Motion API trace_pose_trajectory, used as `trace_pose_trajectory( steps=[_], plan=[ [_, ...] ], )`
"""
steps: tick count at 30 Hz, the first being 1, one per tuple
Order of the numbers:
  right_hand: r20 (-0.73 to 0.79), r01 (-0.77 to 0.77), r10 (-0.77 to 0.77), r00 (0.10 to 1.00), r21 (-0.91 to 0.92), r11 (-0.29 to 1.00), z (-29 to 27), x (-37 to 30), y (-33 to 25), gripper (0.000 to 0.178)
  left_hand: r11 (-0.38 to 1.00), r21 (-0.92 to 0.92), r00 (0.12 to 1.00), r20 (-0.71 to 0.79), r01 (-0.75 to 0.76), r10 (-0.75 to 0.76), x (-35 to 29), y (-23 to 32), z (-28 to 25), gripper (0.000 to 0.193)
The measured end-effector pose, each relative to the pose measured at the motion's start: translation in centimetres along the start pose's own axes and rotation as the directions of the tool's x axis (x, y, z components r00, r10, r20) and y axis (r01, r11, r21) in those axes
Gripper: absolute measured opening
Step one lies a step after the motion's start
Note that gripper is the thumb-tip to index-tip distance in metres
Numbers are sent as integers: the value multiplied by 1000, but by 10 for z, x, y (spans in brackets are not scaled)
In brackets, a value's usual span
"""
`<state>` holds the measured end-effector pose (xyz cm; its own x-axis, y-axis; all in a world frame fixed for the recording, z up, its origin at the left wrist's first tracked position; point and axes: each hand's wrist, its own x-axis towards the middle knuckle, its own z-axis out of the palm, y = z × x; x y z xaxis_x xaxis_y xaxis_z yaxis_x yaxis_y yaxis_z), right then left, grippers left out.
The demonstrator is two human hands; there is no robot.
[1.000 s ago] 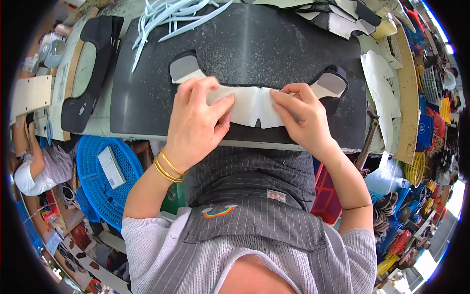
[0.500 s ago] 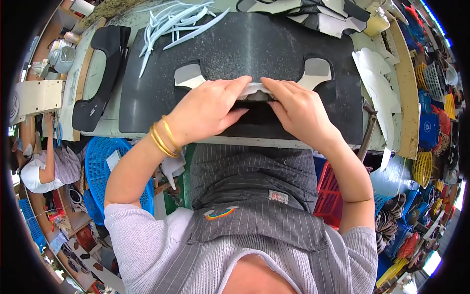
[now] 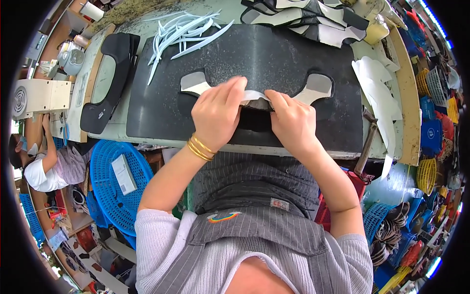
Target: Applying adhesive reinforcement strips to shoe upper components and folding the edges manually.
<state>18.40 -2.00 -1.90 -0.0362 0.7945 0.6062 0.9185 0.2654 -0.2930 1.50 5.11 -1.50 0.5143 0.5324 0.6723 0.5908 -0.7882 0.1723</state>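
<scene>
A curved black shoe upper piece with pale lining [image 3: 312, 93] lies across the dark work mat, its two ends spread flat. Its middle is raised between my hands, where a whitish strip [image 3: 255, 95] runs along the edge. My left hand [image 3: 218, 115], below gold bangles, has its fingers bent over the left of that raised edge, slightly blurred. On the other side, my right hand [image 3: 295, 120] pinches the edge between thumb and fingers. The fingers hide part of the fold, and the space under it is dark.
Pale blue strips [image 3: 183, 34] lie heaped at the mat's far left. More upper pieces [image 3: 318, 24] are stacked at the far right; black ones [image 3: 105, 110] lie left. A hammer [image 3: 368, 142] and white sheets [image 3: 376, 93] sit right. A co-worker [image 3: 46, 164] is at far left.
My left hand has turned more upright, with its wrist and forearm shifted right. My right hand has moved slightly down. The view has shifted, and both hands remain at the upper piece's middle edge.
</scene>
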Motion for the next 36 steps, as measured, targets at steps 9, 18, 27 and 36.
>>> trace_pose_trajectory(
  steps=[9,18,27,36],
  plan=[
    [160,-264,255,954,40,964,-4,-1,-3,25,953,187,905,-314,-238,287,-13,-3,5,30],
    [207,-320,312,927,7,947,-2,9,-2,19,907,207,890,-203,-368,407,-7,-14,3,26],
    [214,-266,267,940,-32,963,-3,4,-8,23,912,405,971,-191,-55,144,-12,1,12,23],
    [163,-260,251,954,33,965,-1,1,-6,25,913,408,962,-258,25,89,-9,5,16,19]
  ],
)
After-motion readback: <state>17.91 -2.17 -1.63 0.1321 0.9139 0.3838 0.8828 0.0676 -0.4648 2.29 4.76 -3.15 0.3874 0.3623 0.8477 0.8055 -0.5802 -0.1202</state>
